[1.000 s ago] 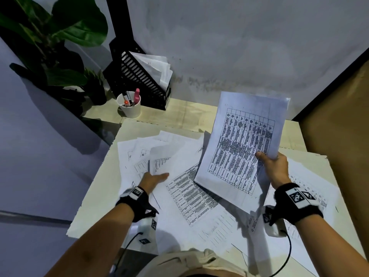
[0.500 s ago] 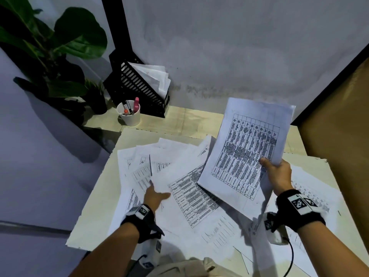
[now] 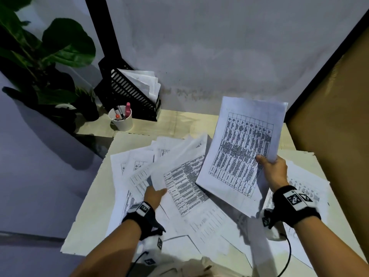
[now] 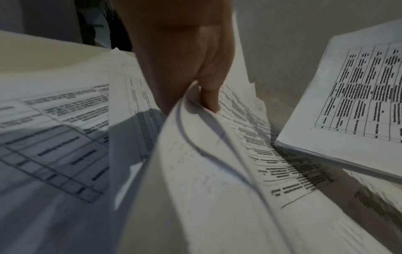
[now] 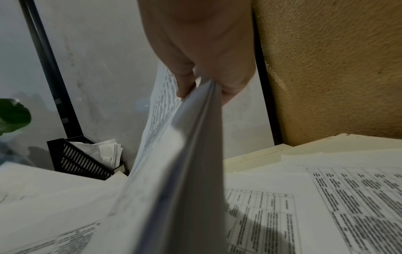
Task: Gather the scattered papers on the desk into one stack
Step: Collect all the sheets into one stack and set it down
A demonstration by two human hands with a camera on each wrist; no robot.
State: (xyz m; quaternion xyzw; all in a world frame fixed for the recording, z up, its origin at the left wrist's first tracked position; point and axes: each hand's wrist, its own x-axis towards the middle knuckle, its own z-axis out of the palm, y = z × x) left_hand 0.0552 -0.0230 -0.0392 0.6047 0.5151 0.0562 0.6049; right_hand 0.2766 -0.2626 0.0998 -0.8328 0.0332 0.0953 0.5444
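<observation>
Printed sheets with tables lie scattered over the pale desk [image 3: 93,206]. My right hand [image 3: 271,168] holds a stack of papers [image 3: 239,148] raised above the desk's right half, thumb on its face; the right wrist view shows the stack [image 5: 187,154] pinched edge-on between thumb and fingers. My left hand [image 3: 154,193] pinches the near corner of a few loose sheets [image 3: 179,156] and lifts them off the pile; in the left wrist view the lifted sheets [image 4: 206,163] curl up beside the thumb. More sheets [image 3: 307,188] lie flat under and right of the right wrist.
A black file holder [image 3: 127,92] with papers stands at the back left by the wall, a white pen cup [image 3: 120,118] in front of it. A leafy plant [image 3: 46,62] fills the far left. A brown panel [image 3: 335,136] borders the desk's right side.
My left hand slid back toward me, took hold of a few loose sheets and lifted their edge. The right hand's stack rose slightly and shifted right.
</observation>
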